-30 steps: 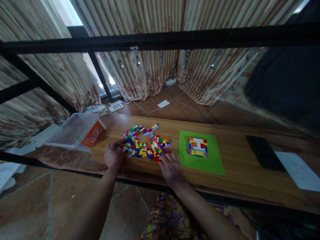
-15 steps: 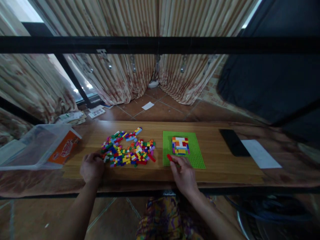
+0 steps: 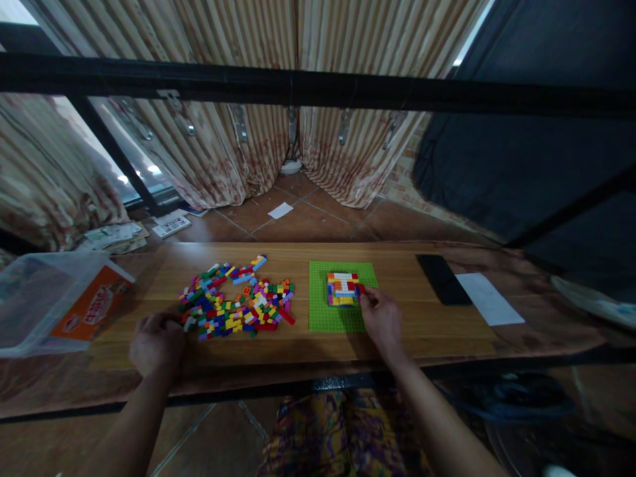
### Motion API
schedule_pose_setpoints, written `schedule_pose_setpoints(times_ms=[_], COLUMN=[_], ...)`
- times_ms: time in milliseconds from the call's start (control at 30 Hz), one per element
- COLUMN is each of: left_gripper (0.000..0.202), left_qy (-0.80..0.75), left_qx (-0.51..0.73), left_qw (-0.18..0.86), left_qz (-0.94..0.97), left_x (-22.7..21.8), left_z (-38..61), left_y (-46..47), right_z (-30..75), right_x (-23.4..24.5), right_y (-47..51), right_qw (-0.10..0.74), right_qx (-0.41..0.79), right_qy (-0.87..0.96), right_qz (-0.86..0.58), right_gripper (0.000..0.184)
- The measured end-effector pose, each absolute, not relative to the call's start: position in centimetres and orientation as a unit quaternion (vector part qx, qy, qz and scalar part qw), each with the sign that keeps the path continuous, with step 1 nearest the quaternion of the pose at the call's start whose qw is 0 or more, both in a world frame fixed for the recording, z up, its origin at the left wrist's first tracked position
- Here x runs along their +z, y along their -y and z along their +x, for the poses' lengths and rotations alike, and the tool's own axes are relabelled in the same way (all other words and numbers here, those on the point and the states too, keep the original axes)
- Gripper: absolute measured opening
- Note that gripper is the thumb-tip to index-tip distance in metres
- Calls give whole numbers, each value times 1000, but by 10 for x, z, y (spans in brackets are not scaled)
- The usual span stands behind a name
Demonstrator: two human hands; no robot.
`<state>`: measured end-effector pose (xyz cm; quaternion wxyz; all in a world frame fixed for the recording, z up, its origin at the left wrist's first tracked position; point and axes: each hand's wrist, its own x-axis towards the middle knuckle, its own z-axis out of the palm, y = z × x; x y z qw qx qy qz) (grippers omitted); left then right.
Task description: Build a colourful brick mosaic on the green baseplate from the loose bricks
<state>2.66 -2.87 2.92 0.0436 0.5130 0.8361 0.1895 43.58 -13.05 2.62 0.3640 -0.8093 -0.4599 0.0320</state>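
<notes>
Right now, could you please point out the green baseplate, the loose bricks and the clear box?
Green baseplate (image 3: 320, 319), head view: bare lower-left area.
Loose bricks (image 3: 233, 324), head view: pile's near side.
Clear box (image 3: 93, 305), head view: its orange label.

Green baseplate (image 3: 318, 318), its brick build (image 3: 342, 289) patched white, red, yellow, orange and blue; at nine o'clock from it, multicoloured loose bricks (image 3: 234, 322); at three, a black slab (image 3: 443, 279); at twelve, striped beige curtains (image 3: 358, 40) blotched reddish

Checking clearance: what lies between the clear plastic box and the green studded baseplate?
In the head view, scattered multicoloured plastic bricks lie on wooden tabletop, the left hand at their left edge.
</notes>
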Motion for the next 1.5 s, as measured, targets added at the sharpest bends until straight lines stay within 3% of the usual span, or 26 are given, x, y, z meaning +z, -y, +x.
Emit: schedule_pose_setpoints(times_ms=[267,700,1267,1500], left_gripper=[31,30,30,31], left_qy=[-833,-832,-831,-829], left_qx=[200,202,217,204], left_qw=[46,43,52,46], left_qz=[514,515,510,518], left_x=[28,29,28,31], left_z=[27,29,28,30], left_y=[29,30,29,30], right_z=[435,458,466,466], right_x=[28,20,26,29], right_y=[122,114,102,102], right_qw=[347,435,398,384], right_qx=[56,182,204,191], right_qy=[448,407,391,399], right_qz=[-822,-783,-805,-810], right_gripper=[40,39,25,30])
